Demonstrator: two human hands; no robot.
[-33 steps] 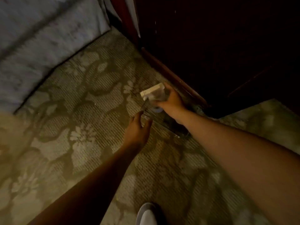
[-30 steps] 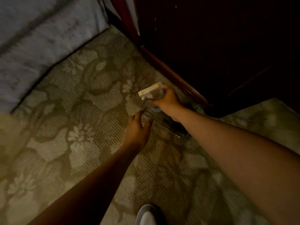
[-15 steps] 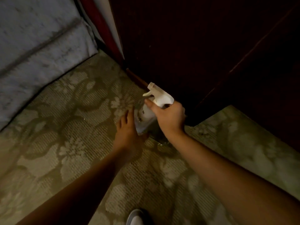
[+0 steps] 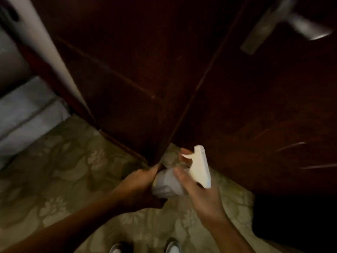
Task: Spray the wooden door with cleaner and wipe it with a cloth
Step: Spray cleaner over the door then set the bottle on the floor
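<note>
The right hand (image 4: 200, 198) is gripping the white sprayer (image 4: 200, 168) low in front of the dark door (image 4: 237, 106), one finger lying across its trigger. The left hand (image 4: 138, 185) is curling round a pale wad (image 4: 166, 185) just under the sprayer; whether it is cloth or bottle body I cannot tell. Both hands are hovering over patterned carpet (image 4: 63, 170).

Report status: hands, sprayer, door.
Right hand grips spray bottle at trigger head, nozzle toward wooden door. Left hand holds its pale body. Nothing between nozzle and door.
</note>
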